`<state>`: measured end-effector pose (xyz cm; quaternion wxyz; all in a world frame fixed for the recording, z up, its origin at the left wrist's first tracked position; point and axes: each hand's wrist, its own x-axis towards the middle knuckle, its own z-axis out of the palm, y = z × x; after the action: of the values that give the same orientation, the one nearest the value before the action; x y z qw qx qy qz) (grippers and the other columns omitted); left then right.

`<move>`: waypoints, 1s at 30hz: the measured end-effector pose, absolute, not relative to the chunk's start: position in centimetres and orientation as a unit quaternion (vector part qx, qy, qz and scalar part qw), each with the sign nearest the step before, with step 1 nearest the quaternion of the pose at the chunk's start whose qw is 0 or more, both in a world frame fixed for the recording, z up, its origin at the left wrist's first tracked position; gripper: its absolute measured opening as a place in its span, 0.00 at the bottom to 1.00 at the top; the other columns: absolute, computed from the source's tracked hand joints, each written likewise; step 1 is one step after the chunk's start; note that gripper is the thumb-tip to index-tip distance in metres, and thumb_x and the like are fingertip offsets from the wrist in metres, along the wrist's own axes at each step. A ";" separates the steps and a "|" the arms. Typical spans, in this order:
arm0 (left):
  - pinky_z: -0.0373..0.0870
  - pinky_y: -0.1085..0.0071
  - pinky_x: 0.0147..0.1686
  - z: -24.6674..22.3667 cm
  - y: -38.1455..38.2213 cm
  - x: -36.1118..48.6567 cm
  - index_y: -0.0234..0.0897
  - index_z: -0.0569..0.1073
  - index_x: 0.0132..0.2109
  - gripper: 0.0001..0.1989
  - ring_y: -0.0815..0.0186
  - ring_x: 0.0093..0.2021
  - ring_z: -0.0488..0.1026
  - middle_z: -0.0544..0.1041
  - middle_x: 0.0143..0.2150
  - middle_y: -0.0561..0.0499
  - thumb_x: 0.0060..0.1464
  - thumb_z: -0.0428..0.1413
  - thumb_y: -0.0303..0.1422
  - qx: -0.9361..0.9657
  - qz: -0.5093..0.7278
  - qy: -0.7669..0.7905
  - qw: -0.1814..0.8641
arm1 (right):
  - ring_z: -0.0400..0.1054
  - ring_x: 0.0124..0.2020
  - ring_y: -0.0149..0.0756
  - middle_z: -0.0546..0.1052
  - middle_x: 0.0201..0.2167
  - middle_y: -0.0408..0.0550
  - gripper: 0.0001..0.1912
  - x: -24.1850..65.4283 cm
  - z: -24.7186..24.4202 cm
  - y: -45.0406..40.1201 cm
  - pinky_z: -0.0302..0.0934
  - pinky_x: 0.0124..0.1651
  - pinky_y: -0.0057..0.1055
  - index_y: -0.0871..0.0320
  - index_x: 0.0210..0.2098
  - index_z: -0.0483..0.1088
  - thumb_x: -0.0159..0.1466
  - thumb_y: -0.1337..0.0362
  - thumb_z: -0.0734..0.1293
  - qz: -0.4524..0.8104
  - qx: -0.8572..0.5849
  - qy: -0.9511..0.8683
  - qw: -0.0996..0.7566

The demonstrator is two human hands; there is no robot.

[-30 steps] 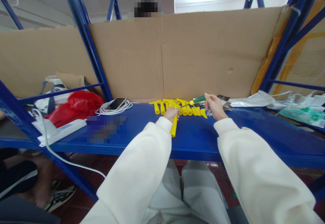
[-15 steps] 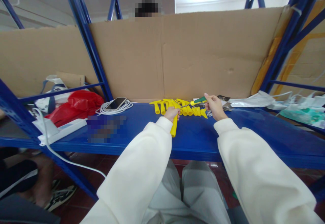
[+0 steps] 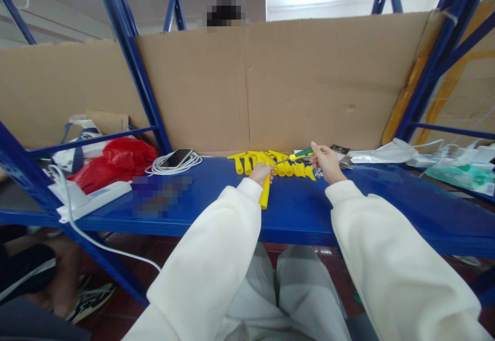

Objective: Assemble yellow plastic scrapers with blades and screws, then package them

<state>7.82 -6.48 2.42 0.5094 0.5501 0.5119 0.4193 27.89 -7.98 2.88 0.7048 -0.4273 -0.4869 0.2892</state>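
My left hand [image 3: 262,173] is closed around a yellow tube [image 3: 265,196], whose wide end points toward me over the blue shelf [image 3: 216,191]. In my right hand [image 3: 326,161] is a screwdriver [image 3: 301,153] with a green and yellow handle, gripped at its back end. The screwdriver's shaft reaches left to the top of the tube by my left fingers; its tip is hidden there. Behind the hands lie several more yellow tubes [image 3: 247,165] and small yellow pieces [image 3: 310,172]. A little pile of shiny metal parts [image 3: 319,174] sits beside my right fingers.
At the left are a phone [image 3: 178,158] on a coiled white cable [image 3: 193,163], a red plastic bag [image 3: 129,155] and a white power strip [image 3: 104,195]. A cardboard panel [image 3: 301,83] stands along the back. White plastic packaging [image 3: 386,152] lies at right; a seated person's leg shows lower left.
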 end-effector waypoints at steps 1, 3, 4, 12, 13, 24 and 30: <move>0.69 0.70 0.28 2.4 -6.4 7.8 0.37 0.71 0.35 0.04 0.69 0.22 0.66 0.62 0.20 0.56 0.53 0.55 0.23 0.549 0.420 0.512 0.510 | 0.55 0.10 0.23 0.68 0.11 0.37 0.29 27.9 2.9 -8.0 0.48 0.11 0.21 0.55 0.25 0.64 0.47 0.39 0.76 0.289 -0.427 -0.487 0.705; 0.68 0.71 0.26 2.3 -6.2 7.8 0.37 0.71 0.36 0.04 0.69 0.21 0.66 0.62 0.20 0.57 0.53 0.56 0.23 0.548 0.419 0.512 0.512 | 0.56 0.10 0.23 0.68 0.11 0.38 0.28 27.9 2.9 -8.0 0.48 0.11 0.21 0.55 0.25 0.64 0.48 0.39 0.76 0.288 -0.428 -0.487 0.704; 0.68 0.71 0.26 2.3 -6.2 7.8 0.37 0.71 0.35 0.04 0.70 0.21 0.65 0.62 0.20 0.57 0.52 0.56 0.23 0.547 0.419 0.513 0.513 | 0.56 0.10 0.24 0.68 0.11 0.38 0.28 27.9 2.9 -8.0 0.48 0.11 0.21 0.56 0.25 0.64 0.48 0.39 0.76 0.289 -0.430 -0.486 0.704; 0.62 0.75 0.21 2.5 -6.6 7.9 0.37 0.66 0.28 0.09 0.74 0.17 0.59 0.61 0.19 0.58 0.53 0.54 0.20 0.544 0.422 0.505 0.521 | 0.56 0.10 0.25 0.67 0.10 0.38 0.27 27.6 3.1 -8.2 0.49 0.12 0.21 0.55 0.25 0.63 0.50 0.41 0.75 0.296 -0.457 -0.459 0.702; 0.61 0.76 0.21 2.6 -6.6 7.9 0.37 0.65 0.28 0.10 0.74 0.17 0.59 0.61 0.19 0.58 0.53 0.54 0.20 0.545 0.420 0.506 0.520 | 0.56 0.10 0.24 0.66 0.10 0.37 0.27 27.5 3.1 -8.2 0.49 0.12 0.21 0.55 0.25 0.63 0.51 0.41 0.75 0.296 -0.461 -0.456 0.701; 0.64 0.74 0.23 2.4 -6.3 8.0 0.38 0.62 0.24 0.14 0.74 0.16 0.59 0.61 0.18 0.58 0.53 0.53 0.19 0.549 0.422 0.505 0.515 | 0.56 0.10 0.23 0.66 0.11 0.37 0.24 27.6 3.1 -8.3 0.50 0.14 0.20 0.56 0.25 0.62 0.57 0.45 0.73 0.285 -0.486 -0.456 0.689; 0.65 0.74 0.24 2.3 -6.0 7.9 0.37 0.65 0.26 0.10 0.73 0.17 0.61 0.61 0.17 0.59 0.51 0.56 0.21 0.553 0.423 0.507 0.509 | 0.55 0.11 0.23 0.66 0.11 0.36 0.20 27.5 3.1 -8.2 0.49 0.13 0.19 0.55 0.26 0.62 0.61 0.50 0.71 0.309 -0.491 -0.433 0.690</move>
<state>7.89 -6.01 2.27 0.5086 0.5528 0.5072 0.4226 27.49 -8.17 3.10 0.6901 -0.4911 -0.4327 0.3088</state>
